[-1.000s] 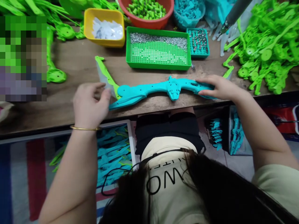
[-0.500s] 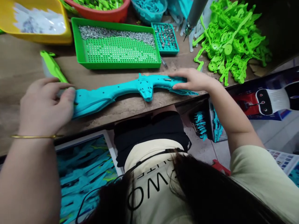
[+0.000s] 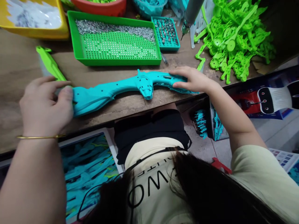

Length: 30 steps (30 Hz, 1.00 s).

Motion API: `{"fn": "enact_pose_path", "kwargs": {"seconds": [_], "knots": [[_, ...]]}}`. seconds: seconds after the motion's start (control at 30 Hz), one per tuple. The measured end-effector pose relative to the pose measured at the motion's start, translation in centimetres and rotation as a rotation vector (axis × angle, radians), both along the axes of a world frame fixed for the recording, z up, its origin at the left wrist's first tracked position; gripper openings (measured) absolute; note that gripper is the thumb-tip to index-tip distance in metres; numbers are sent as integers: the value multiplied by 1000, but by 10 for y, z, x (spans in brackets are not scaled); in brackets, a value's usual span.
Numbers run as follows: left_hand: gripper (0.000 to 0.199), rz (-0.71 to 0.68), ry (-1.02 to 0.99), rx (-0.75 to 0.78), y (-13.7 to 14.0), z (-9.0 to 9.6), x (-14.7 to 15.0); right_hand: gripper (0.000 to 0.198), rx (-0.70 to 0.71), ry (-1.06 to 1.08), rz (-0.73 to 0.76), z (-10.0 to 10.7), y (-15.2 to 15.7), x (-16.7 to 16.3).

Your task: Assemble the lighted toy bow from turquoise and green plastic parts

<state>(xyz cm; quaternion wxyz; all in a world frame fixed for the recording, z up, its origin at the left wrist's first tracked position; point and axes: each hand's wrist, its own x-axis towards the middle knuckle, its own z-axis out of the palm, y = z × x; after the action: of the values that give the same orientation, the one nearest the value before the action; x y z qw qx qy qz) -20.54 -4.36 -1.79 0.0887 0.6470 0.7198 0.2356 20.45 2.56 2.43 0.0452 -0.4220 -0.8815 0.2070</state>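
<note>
A long turquoise plastic piece (image 3: pixel 126 84), curved like a toy bow with a raised middle knob, lies along the front of the workbench. My left hand (image 3: pixel 46 104) is closed around its left end, thumb on the near side. At the right end, my right hand (image 3: pixel 190 80) grips the piece between thumb and fingers. Just beyond my left hand lies a green and clear plastic piece (image 3: pixel 51 64), its lower end partly hidden. A small metal slot or pin shows near my right fingers.
Behind the piece stand a green tray (image 3: pixel 116 62) of small metal pins and a turquoise tray (image 3: pixel 169 48) of screws. A powered screwdriver (image 3: pixel 190 17) hangs above. Green parts (image 3: pixel 231 45) are heaped right; a yellow bin (image 3: pixel 39 32) stands left. Below the bench, a crate (image 3: pixel 109 140) holds turquoise pieces.
The view has shifted slightly, so the trays sit a little higher in the picture. Both hands keep their hold on the turquoise piece, which has hardly moved.
</note>
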Motion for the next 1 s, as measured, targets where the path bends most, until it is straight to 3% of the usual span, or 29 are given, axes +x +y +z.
{"fn": "enact_pose_path", "kwargs": {"seconds": [0.57, 0.83, 1.0], "knots": [[57, 37, -66, 11, -3, -3, -7, 66, -16, 3, 6, 3, -3, -8], [58, 39, -58, 76, -1, -13, -10, 66, 27, -1, 22, -6, -6, -8], [59, 4, 23, -31, 0, -8, -17, 64, 64, -47, -5, -11, -12, -9]]}}
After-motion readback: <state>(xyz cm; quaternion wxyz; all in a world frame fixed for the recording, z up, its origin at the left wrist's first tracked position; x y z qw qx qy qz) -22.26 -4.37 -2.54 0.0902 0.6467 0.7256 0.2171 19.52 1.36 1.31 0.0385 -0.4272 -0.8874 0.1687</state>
